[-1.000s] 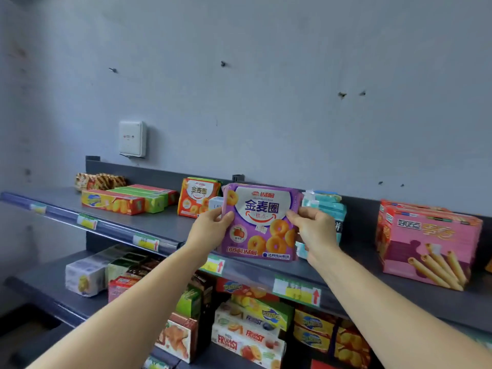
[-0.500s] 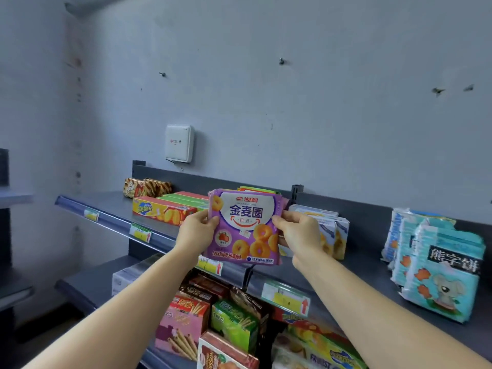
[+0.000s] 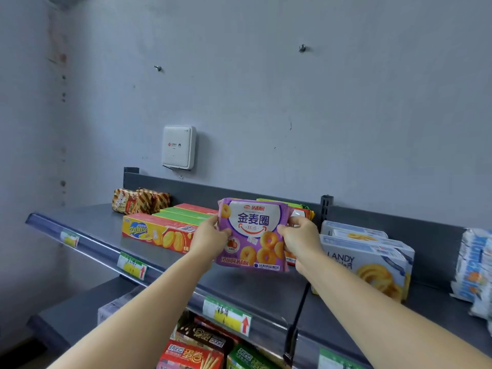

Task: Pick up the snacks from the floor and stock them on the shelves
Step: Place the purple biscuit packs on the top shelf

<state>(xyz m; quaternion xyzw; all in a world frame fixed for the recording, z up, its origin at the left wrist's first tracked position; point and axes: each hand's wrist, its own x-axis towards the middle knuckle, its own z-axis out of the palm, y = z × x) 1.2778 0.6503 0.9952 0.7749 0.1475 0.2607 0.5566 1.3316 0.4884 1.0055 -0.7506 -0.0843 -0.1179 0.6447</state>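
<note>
A purple snack pack [image 3: 253, 233] printed with golden ring biscuits stands upright over the top shelf [image 3: 255, 288]. My left hand [image 3: 210, 239] grips its left edge and my right hand [image 3: 299, 241] grips its right edge. The pack's bottom edge is at or just above the shelf surface; I cannot tell if it touches. Right behind it stand orange and green packs [image 3: 298, 211], mostly hidden.
On the top shelf, yellow, green and red boxes [image 3: 159, 230] lie to the left, white butter-cookie boxes [image 3: 367, 259] and blue-white packs [image 3: 476, 267] to the right. Brown wrapped snacks [image 3: 138, 201] sit at the back left. A lower shelf holds more boxes [image 3: 197, 347].
Both hands have carried the purple pack leftward along the top shelf and further in, from in front of the blue packs to in front of the orange and green packs.
</note>
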